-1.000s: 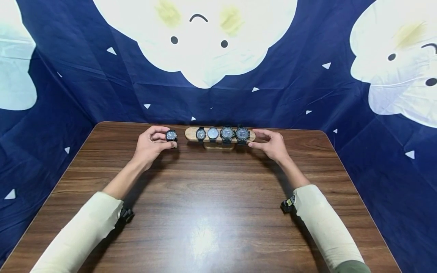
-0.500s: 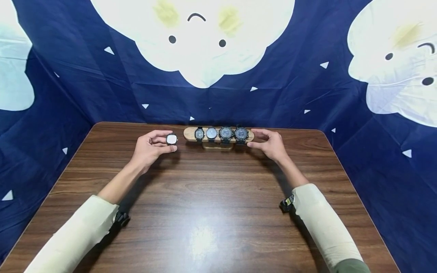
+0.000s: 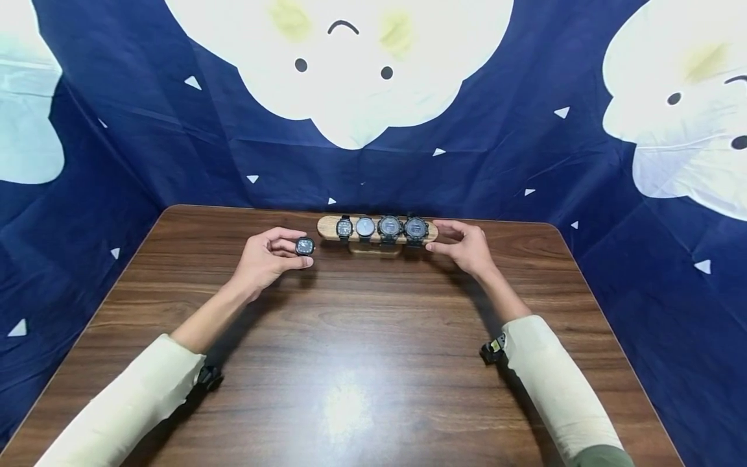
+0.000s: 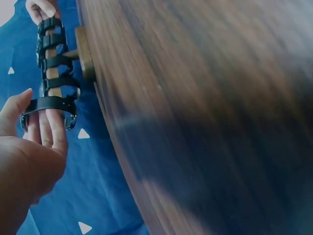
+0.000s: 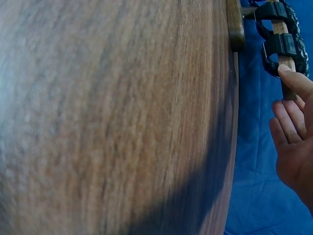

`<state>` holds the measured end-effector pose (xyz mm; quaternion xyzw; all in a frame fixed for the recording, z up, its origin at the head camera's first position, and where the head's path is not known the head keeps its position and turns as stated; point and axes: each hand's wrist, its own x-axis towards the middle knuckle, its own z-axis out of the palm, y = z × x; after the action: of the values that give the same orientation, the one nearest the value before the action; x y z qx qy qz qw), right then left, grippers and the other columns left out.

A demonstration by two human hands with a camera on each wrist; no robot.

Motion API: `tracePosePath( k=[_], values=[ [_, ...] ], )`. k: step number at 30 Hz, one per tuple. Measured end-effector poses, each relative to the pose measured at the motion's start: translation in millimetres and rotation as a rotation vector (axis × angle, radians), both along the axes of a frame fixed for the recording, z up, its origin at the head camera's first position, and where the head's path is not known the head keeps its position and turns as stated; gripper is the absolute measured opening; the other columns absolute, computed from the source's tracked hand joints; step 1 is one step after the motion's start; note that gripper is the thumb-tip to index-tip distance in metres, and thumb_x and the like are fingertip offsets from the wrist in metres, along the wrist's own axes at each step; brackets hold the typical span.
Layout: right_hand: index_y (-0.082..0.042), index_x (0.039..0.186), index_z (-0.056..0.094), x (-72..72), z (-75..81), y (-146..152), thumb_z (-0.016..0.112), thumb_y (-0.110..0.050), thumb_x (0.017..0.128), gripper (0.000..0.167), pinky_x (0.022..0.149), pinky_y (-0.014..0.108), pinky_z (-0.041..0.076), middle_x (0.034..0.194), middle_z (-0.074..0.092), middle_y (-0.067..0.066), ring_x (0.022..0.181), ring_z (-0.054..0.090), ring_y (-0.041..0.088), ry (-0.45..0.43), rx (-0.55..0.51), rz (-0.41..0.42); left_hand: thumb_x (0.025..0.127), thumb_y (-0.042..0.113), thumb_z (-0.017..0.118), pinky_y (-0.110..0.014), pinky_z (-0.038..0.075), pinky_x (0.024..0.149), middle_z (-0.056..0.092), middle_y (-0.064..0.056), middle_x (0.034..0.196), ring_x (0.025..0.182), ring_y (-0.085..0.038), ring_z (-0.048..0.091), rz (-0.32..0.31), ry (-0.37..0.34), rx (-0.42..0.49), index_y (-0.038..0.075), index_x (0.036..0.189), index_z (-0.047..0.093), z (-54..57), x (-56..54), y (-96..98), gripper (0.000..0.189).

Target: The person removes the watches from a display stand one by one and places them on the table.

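My left hand (image 3: pixel 265 263) holds a black wristwatch (image 3: pixel 305 246) with a squarish dark face, just left of the wooden watch stand (image 3: pixel 328 228). In the left wrist view, fingers (image 4: pixel 46 129) reach inside the looped strap (image 4: pixel 46 103), and the thumb lies near its outer side. Several watches are strapped in a row along the stand's bar: a square-faced watch (image 3: pixel 344 227), a round pale-faced watch (image 3: pixel 365 226) and bulky black sports watches (image 3: pixel 416 228). My right hand (image 3: pixel 467 248) pinches the bar's right end, with the thumb (image 5: pixel 293 81) on its near side.
The stand's base (image 3: pixel 373 248) rests near the back edge of the brown wood-grain table (image 3: pixel 373 324). Behind it hangs a dark blue cloth (image 3: pixel 233 162) with white clouds and small triangles. Small black devices (image 3: pixel 493 351) are worn at both wrists.
The left hand has moved slightly right and towards the near side with the wristwatch, whose face has tilted and lost its bright glare. The right hand and the stand have stayed in place.
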<state>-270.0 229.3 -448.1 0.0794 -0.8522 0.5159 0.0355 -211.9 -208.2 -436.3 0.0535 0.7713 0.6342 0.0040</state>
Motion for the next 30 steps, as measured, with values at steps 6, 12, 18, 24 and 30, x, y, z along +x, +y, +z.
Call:
tracePosePath(
  k=[6,12,18,24,30],
  values=[
    [-0.004,0.141,0.077,0.0,-1.1,-1.1,0.098,-0.013,0.088,0.058,0.117,0.052,0.059,0.142,0.078,0.021,0.135,0.075,0.041,0.006,0.008,0.004,0.083,-0.003,0.097,-0.017,0.064,0.079,0.083,0.016,0.088,0.083,-0.002,0.078,-0.030,0.017,-0.014,-0.008,0.141,0.069,0.9,3.3,10.0,0.065],
    [-0.002,0.141,0.077,1.3,-1.7,-1.6,0.098,-0.010,0.088,0.058,0.117,0.053,0.059,0.139,0.079,0.024,0.132,0.075,0.043,0.025,-0.003,0.002,0.083,-0.004,0.097,-0.018,0.064,0.078,0.085,0.011,0.090,0.082,-0.003,0.078,-0.051,0.016,-0.009,-0.006,0.139,0.071,-0.9,5.1,19.8,0.062],
    [0.000,0.142,0.076,2.7,-2.5,-1.2,0.097,-0.009,0.088,0.059,0.117,0.055,0.058,0.137,0.079,0.026,0.132,0.076,0.045,0.038,-0.016,0.006,0.082,-0.002,0.098,-0.018,0.063,0.076,0.087,0.002,0.092,0.081,-0.003,0.078,-0.059,0.005,-0.011,-0.008,0.140,0.071,-1.2,6.1,26.4,0.064],
    [0.000,0.142,0.076,4.4,-3.0,-1.1,0.097,-0.008,0.088,0.059,0.116,0.054,0.059,0.136,0.079,0.026,0.130,0.076,0.044,0.048,-0.010,0.008,0.083,0.002,0.099,-0.018,0.063,0.078,0.087,-0.014,0.102,0.083,-0.003,0.078,-0.067,-0.020,-0.045,-0.002,0.138,0.074,-1.2,9.7,32.8,0.061],
    [0.001,0.142,0.076,4.7,-2.0,-1.9,0.097,-0.007,0.088,0.058,0.114,0.053,0.060,0.135,0.079,0.027,0.129,0.077,0.045,0.054,0.000,0.014,0.082,0.004,0.100,-0.018,0.062,0.081,0.087,-0.016,0.105,0.086,-0.002,0.079,-0.079,-0.053,-0.051,-0.001,0.138,0.075,-1.8,11.7,38.8,0.061]
  ],
)
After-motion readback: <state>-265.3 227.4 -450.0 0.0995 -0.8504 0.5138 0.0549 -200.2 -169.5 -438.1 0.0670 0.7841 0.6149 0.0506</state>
